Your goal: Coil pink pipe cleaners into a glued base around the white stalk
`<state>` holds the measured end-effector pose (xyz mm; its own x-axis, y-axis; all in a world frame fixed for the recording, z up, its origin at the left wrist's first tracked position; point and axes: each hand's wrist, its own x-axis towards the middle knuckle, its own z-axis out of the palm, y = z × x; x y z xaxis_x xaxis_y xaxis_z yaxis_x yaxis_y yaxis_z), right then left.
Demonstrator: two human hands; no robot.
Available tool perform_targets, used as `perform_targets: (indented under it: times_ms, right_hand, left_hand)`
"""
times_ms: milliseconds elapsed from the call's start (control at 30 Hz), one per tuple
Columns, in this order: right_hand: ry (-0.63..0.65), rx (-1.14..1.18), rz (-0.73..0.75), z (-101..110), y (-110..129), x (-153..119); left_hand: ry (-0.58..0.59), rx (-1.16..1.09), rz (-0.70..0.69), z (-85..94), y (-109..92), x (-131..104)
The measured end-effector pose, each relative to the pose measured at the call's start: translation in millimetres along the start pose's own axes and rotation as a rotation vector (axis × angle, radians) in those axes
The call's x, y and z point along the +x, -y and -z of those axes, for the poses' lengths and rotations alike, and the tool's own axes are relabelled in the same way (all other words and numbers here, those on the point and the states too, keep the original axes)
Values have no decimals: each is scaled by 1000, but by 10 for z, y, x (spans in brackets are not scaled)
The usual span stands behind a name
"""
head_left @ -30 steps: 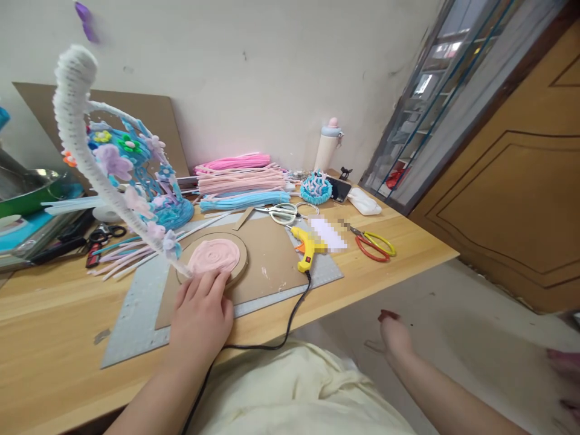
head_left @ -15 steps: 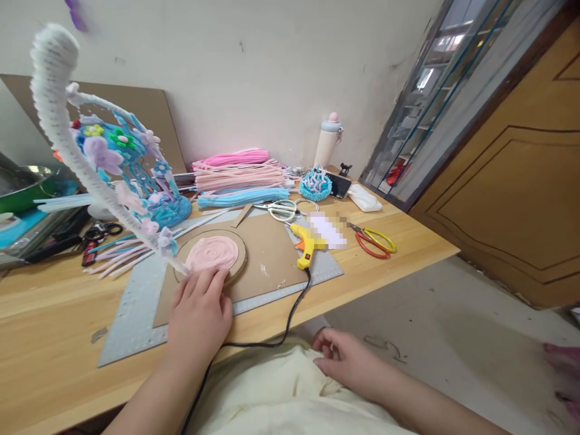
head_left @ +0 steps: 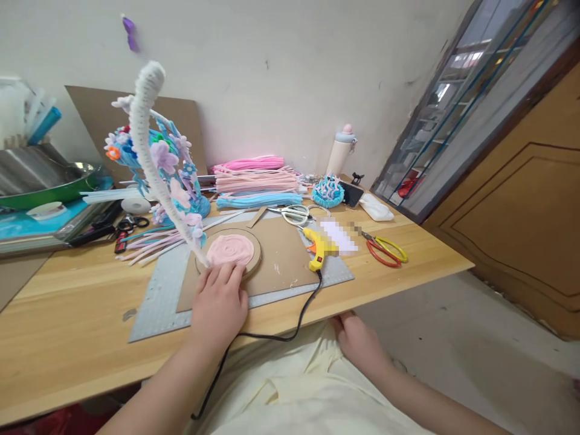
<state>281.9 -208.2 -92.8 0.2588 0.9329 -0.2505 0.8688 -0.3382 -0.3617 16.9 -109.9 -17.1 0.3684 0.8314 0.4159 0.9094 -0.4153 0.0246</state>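
A round cardboard disc with a pink coil of pipe cleaners glued-looking on its top lies on a brown cardboard sheet. My left hand holds the disc's near edge, fingers over the top and thumb at the side. Beside its fingertips, a tall white fuzzy stem with pastel flowers rises from the disc's left edge; whether the fingers touch it I cannot tell. My right hand is at the table's front edge above my lap, its fingers hidden under the edge.
A yellow glue gun lies right of the disc, its black cord running over the table edge. Scissors, red-and-yellow-handled scissors, pipe-cleaner bundles, a flowered blue piece and a bottle stand around.
My right hand has moved up from over my lap to the table edge, its fingers passing out of sight. The view has shifted left; my left hand stays at the disc.
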Motion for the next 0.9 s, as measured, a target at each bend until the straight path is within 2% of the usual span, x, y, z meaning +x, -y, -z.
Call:
perform_targets:
  times_ms: [167,233,300,367,500,567,633,667,733,767,833,900]
  right_hand:
    - [32,-32,12,-114,48,70]
    - [105,-37,48,-114,93,41]
    - [202,-52,94,-22,132,-11]
    - [270,-90,140,193,162,-78]
    - [335,-169,260,862,310,-208]
    - [461,-80,431,1148,493,-218]
    - [500,11,548,1296,745,-146]
    - [477,70,598,1311,884,-74]
    - [274,253,748,1236,1159,132]
    - [168,268,807,1162,1284,255]
    - [-3,160,863,987,1494,504]
    - [-31,103,865,831,1646,708]
  left_hand:
    - [-10,-13,5,18,-13,3]
    - [-14,-17,4,27,-16,3]
    - [-17,-20,5,34,-17,1]
    - [-19,-24,9,35,-15,-4]
    - [-18,-37,19,27,-7,-13]
    - [-15,-43,25,21,-3,-16]
    - [-15,-46,36,15,0,-20]
    - [-16,-46,43,13,1,-22]
    - [-20,-42,63,9,2,-26]
    - [-23,-45,73,8,2,-29]
    - [-29,-64,90,9,3,-35]
    - [-34,-99,101,13,5,-43]
